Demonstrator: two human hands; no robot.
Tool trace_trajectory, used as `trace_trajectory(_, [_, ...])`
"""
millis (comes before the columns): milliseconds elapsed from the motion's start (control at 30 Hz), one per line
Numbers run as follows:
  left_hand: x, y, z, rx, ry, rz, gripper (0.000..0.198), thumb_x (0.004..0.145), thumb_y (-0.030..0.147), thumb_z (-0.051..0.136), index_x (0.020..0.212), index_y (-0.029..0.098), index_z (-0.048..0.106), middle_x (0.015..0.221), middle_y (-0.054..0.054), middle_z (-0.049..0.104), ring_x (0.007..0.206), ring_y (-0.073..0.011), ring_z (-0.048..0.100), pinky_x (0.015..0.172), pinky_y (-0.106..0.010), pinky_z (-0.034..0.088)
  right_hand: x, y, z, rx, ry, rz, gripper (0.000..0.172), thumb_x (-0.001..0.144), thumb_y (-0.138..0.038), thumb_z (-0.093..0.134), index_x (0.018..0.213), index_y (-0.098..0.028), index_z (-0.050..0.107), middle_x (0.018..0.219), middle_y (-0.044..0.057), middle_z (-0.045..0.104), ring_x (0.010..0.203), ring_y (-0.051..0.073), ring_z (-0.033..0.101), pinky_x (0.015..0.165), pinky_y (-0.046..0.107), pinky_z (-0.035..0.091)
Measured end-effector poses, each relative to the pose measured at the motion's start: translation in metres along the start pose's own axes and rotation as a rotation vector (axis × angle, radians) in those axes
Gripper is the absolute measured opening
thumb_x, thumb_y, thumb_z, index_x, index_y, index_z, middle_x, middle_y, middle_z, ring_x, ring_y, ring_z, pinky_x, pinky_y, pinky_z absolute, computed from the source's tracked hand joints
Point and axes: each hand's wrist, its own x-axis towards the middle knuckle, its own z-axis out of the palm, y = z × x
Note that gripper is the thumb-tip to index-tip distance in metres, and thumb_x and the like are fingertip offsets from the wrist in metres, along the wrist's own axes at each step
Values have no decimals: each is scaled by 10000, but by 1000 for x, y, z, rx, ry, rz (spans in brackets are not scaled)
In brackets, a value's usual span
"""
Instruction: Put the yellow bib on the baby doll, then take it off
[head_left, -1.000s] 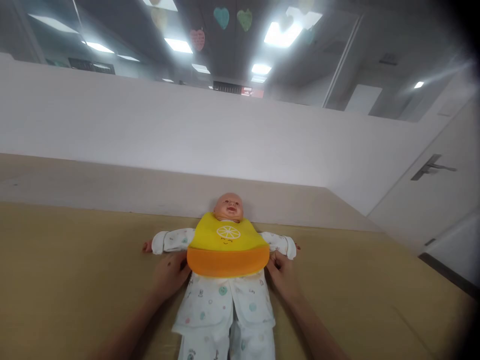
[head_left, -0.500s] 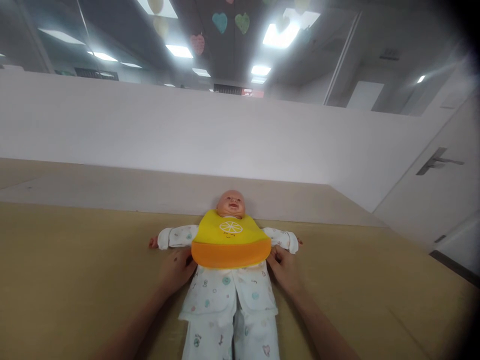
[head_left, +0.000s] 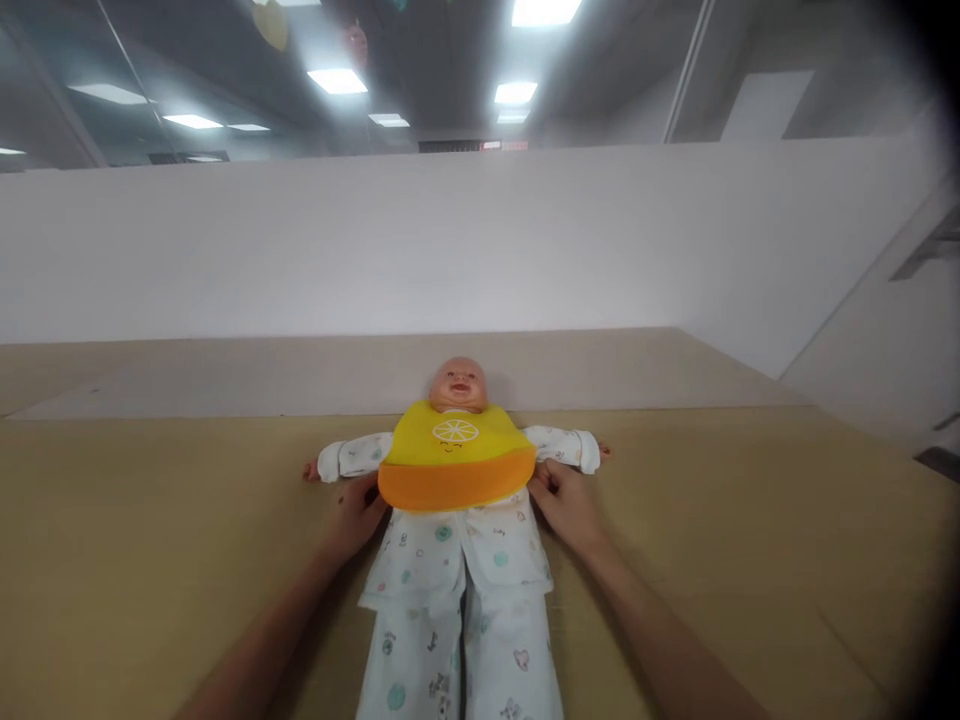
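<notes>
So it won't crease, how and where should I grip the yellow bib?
Probably pinch both ends of its orange band, from left and right: the bib lies across the doll's chest, and those ends jut past the shirt below.

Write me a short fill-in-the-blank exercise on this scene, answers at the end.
1. The doll lies on its ____ on the table.
2. The bib is yellow above and ____ below.
3. The citrus slice on the bib is drawn in ____.
4. The hand nearer the door is the person's ____ one.
Missing words: back; orange; white; right.
</notes>
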Motion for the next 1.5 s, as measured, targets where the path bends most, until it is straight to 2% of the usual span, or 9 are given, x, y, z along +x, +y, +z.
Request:
trace_trajectory(67, [1, -1, 0, -33, 15, 9, 299, 793, 271, 434, 893, 141, 684, 698, -18, 686, 639, -187, 579, 623, -283, 428, 1, 0, 1, -12, -3, -10, 243, 708, -313, 472, 560, -209, 309, 539, -32, 358, 541, 119, 344, 524, 243, 247])
trace_trajectory(200, [1, -5, 3, -61, -6, 28, 271, 791, 246, 438, 901, 161, 672, 823, -35, 721, 738, -195, 628, 673, -281, 450, 4, 2, 2, -19, 1, -13, 237, 700, -305, 465, 557, -209, 302, 537, -32, 354, 540, 119, 341, 518, 240, 240])
trace_trajectory(433, [2, -6, -5, 229, -25, 118, 269, 811, 243, 420, 916, 198, 663, 1013, -87, 720, 927, -273, 654, 720, -331, 445, 3, 3, 2, -40, 38, -12, 254, 713, -324, 495, 562, -203, 329, 545, -33, 369, 545, 118, 354, 524, 237, 257])
trace_trajectory(567, [3, -11, -9, 169, -42, 110, 277, 858, 285, 404, 965, 214, 650, 1015, -71, 715, 925, -255, 649, 757, -335, 448, 1, 1, 1, -30, 32, -15, 263, 717, -341, 502, 565, -203, 337, 553, -35, 371, 551, 115, 352, 526, 235, 274])
trace_trajectory(733, [1, -11, 5, 99, 4, 167, 257, 836, 243, 430, 938, 182, 659, 1019, -95, 691, 985, -254, 603, 842, -353, 434, -1, -2, -1, -50, 19, -14, 261, 713, -360, 492, 567, -206, 340, 552, -35, 371, 547, 116, 351, 515, 234, 276])
trace_trajectory(933, [2, -9, 11, 26, 62, 136, 225, 806, 236, 447, 845, 180, 662, 923, -85, 678, 928, -245, 586, 828, -355, 425, -2, -12, -3, -74, 7, -18, 261, 732, -367, 469, 573, -204, 342, 557, -32, 373, 551, 116, 349, 505, 235, 274])
trace_trajectory(1200, [2, -6, 5, -37, 34, 90, 243, 810, 254, 442, 850, 157, 660, 905, -86, 690, 864, -244, 597, 778, -354, 434, 1, -7, -3, -48, 29, -27, 286, 716, -380, 494, 555, -205, 336, 536, -33, 368, 544, 117, 346, 505, 236, 274])
trace_trajectory(1333, [1, -4, 5, -78, 69, 86, 243, 788, 239, 462, 851, 160, 682, 916, -80, 712, 862, -240, 619, 772, -344, 443, 0, -11, -4, -34, 32, -24, 295, 719, -385, 513, 557, -205, 344, 540, -33, 372, 544, 116, 345, 499, 235, 276])
trace_trajectory(1500, [-1, -3, 5, -111, 43, 45, 253, 793, 238, 452, 877, 162, 678, 887, -68, 721, 807, -224, 628, 709, -321, 450, 0, -16, -4, -13, 19, -14, 298, 726, -394, 525, 567, -205, 358, 546, -37, 378, 541, 113, 347, 500, 237, 273])
